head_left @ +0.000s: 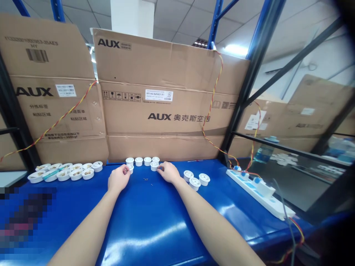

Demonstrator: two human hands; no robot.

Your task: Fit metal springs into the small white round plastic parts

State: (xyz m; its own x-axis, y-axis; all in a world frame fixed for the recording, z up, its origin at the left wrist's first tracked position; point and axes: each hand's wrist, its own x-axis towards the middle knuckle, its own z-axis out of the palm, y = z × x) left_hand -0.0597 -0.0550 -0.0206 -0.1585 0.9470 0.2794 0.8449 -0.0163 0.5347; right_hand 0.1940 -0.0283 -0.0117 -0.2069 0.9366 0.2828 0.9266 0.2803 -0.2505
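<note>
My left hand is closed at the edge of a small round white cup near the back of the blue table. With its thumb and fingers, my right hand grips another small white cup at its right side. Behind both hands stands a row of similar white cups. Between my hands and a little nearer lie a tiny bent metal piece and another small bit, too small to name.
At left, two rows of white cups hold small brownish parts, with a teal tool across them. Three cups sit right of my right arm. A white power strip lies at the right edge. Cardboard walls the back.
</note>
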